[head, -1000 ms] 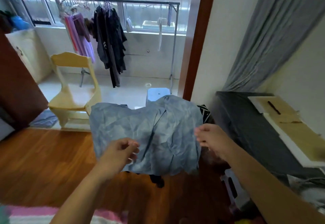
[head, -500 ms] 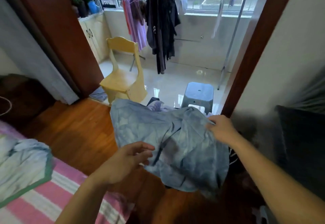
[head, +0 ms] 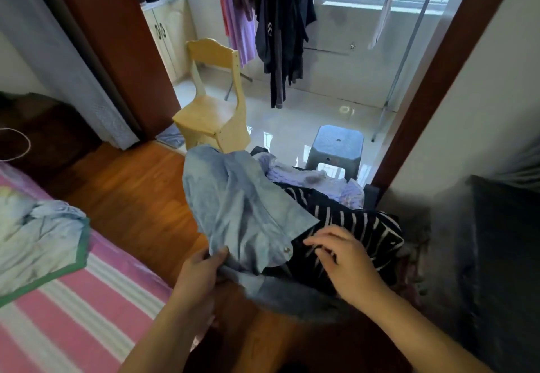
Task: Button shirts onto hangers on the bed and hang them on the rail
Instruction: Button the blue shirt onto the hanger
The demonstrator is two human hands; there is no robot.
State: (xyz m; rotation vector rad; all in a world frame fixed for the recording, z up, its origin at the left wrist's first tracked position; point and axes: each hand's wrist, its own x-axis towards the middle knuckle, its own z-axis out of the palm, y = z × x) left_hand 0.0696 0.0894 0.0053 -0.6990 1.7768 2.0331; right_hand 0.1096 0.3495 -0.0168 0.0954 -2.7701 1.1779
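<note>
A crumpled light blue shirt (head: pixel 239 206) with a metal snap button hangs in front of me. My left hand (head: pixel 201 270) grips its lower edge. To the right, my right hand (head: pixel 344 261) hovers with loosely curled fingers over a black-and-white striped garment (head: pixel 359 226) and holds nothing. That garment tops a heap of clothes with a lilac piece (head: pixel 295 173) behind it. The bed (head: pixel 76 308), with pink striped bedding, is at lower left. The rail's upright (head: pixel 409 51) and dark hanging clothes (head: pixel 283 21) show on the balcony.
A pale wooden chair (head: pixel 216 109) and a blue plastic stool (head: pixel 336 147) stand in the balcony doorway. A light blue cloth with a green border (head: pixel 38 241) lies on the bed. Dark furniture (head: pixel 502 255) fills the right side. Wooden floor (head: pixel 131 191) lies between bed and heap.
My right hand has let go of the blue shirt and dropped over the striped garment. My left hand now grips the shirt, which hangs bunched. The view has swung left and down.
</note>
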